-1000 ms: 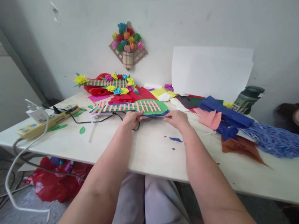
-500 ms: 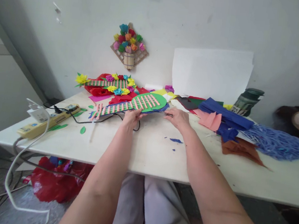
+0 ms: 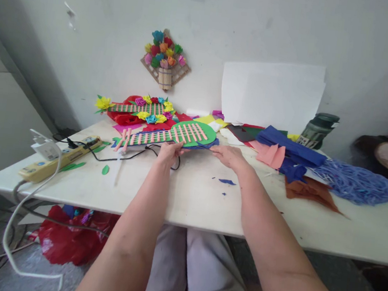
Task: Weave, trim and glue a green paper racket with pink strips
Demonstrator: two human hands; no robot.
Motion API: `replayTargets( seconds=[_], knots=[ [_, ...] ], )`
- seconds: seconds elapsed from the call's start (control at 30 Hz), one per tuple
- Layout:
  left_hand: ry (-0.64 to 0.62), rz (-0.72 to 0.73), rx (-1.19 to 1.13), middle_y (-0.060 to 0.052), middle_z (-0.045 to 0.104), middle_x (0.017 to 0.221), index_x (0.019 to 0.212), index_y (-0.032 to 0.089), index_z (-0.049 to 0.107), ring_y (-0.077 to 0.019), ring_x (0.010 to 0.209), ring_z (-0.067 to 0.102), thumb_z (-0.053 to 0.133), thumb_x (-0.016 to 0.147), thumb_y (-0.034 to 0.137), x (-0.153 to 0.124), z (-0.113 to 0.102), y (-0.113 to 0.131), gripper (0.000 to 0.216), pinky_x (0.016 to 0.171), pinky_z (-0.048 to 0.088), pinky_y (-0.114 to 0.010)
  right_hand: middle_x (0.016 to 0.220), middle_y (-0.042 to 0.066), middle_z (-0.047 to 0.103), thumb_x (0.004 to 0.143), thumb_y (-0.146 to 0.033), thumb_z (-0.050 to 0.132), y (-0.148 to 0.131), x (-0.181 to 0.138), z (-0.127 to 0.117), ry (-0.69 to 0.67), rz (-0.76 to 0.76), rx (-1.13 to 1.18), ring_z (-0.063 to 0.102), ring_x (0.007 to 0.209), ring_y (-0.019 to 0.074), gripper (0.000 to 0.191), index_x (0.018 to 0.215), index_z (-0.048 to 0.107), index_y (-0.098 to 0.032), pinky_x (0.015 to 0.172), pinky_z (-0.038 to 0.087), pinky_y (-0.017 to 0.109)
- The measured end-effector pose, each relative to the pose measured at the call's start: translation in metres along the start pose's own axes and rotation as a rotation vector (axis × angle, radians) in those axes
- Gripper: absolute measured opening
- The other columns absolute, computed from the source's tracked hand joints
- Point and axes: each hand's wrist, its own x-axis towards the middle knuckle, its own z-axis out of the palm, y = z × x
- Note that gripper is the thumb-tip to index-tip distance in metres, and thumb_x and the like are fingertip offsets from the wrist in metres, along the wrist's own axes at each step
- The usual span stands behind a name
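My left hand (image 3: 171,153) is closed on the lower edge of a guitar-shaped paper craft (image 3: 200,139), its thumb on top. The craft is green with pink strips across it, pale strings along it, and dark blue paper showing round its edge. It lies tilted above the table, its neck pointing left. At its rounded right end my right hand (image 3: 228,156) has its fingers pressed together beside the blue rim. What lies in those fingers is hidden. Small blue paper scraps (image 3: 227,181) lie on the table below the right hand.
A flowered paper guitar (image 3: 138,109) lies behind. A power strip (image 3: 56,159) with cables and a glue gun-like white stick (image 3: 117,171) are at left. Blue folded paper (image 3: 291,145), blue strands (image 3: 355,182), brown paper (image 3: 310,195) and a green bottle (image 3: 318,130) stand or lie right.
The metal tool that showed in my right fingers is out of sight now. The right fingers have moved slightly left, against the craft's blue rim. My left hand keeps its hold.
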Motion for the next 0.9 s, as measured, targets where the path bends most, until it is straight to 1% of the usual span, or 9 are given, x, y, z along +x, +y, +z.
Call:
replayTargets(
  seconds=[0.13, 0.33, 0.5, 0.63, 0.7, 0.8, 0.9],
  knots=[
    [0.004, -0.010, 0.040, -0.007, 0.061, 0.063, 0.074, 0.006, 0.058, -0.0152, 0.054, 0.063, 0.061, 0.064, 0.004, -0.003, 0.002, 0.003, 0.011, 0.035, 0.041, -0.014, 0.119, -0.003, 0.058, 0.084, -0.039, 0.041, 0.004, -0.002, -0.003, -0.032, 0.035, -0.025, 0.054, 0.106, 0.0206, 0.034, 0.114, 0.057, -0.037, 0.083, 0.041, 0.033],
    [-0.003, -0.018, 0.055, -0.006, 0.059, 0.057, 0.075, 0.006, 0.058, -0.0156, 0.052, 0.062, 0.060, 0.065, 0.004, -0.004, 0.002, 0.003, 0.010, 0.033, 0.041, -0.014, 0.112, -0.003, 0.062, 0.081, -0.038, 0.048, 0.006, -0.004, -0.006, 0.017, 0.069, -0.026, 0.056, 0.102, 0.0196, 0.031, 0.109, 0.061, -0.035, 0.082, 0.042, 0.031],
    [0.005, -0.012, 0.077, -0.010, 0.063, 0.069, 0.075, 0.006, 0.059, -0.0161, 0.055, 0.063, 0.061, 0.064, 0.004, -0.001, 0.000, 0.000, 0.012, 0.034, 0.041, -0.014, 0.111, -0.003, 0.063, 0.081, -0.038, 0.048, 0.001, -0.001, -0.001, 0.011, 0.103, -0.036, 0.057, 0.100, 0.0199, 0.030, 0.108, 0.062, -0.036, 0.080, 0.042, 0.030],
    [0.016, -0.005, 0.034, -0.010, 0.064, 0.077, 0.088, 0.007, 0.058, -0.0175, 0.058, 0.064, 0.062, 0.063, 0.003, 0.001, -0.001, -0.001, 0.026, 0.035, 0.042, -0.015, 0.111, 0.000, 0.063, 0.083, -0.037, 0.046, -0.002, 0.002, 0.005, 0.049, 0.121, -0.056, 0.057, 0.099, 0.0204, 0.030, 0.109, 0.061, -0.035, 0.079, 0.042, 0.031],
    [0.014, -0.018, 0.007, -0.010, 0.064, 0.076, 0.091, 0.007, 0.057, -0.0173, 0.057, 0.064, 0.061, 0.063, 0.003, 0.001, -0.001, -0.001, 0.029, 0.035, 0.042, -0.015, 0.111, -0.001, 0.063, 0.082, -0.037, 0.046, -0.001, 0.003, 0.005, 0.059, 0.116, -0.052, 0.058, 0.098, 0.0207, 0.030, 0.108, 0.061, -0.035, 0.077, 0.042, 0.031],
    [0.012, -0.036, -0.011, -0.009, 0.063, 0.073, 0.090, 0.007, 0.057, -0.0167, 0.056, 0.064, 0.061, 0.064, 0.002, 0.002, -0.002, -0.001, 0.027, 0.034, 0.042, -0.015, 0.109, -0.001, 0.064, 0.080, -0.038, 0.049, 0.003, 0.002, 0.004, 0.055, 0.119, -0.035, 0.058, 0.097, 0.0209, 0.029, 0.105, 0.063, -0.035, 0.074, 0.043, 0.031],
    [0.017, -0.042, -0.019, -0.006, 0.061, 0.065, 0.089, 0.007, 0.057, -0.0171, 0.056, 0.064, 0.061, 0.064, 0.002, 0.003, -0.002, -0.001, 0.026, 0.035, 0.042, -0.015, 0.106, -0.001, 0.065, 0.079, -0.038, 0.051, 0.007, 0.001, 0.003, 0.070, 0.135, -0.020, 0.058, 0.095, 0.0205, 0.028, 0.103, 0.064, -0.035, 0.073, 0.042, 0.030]
  ],
)
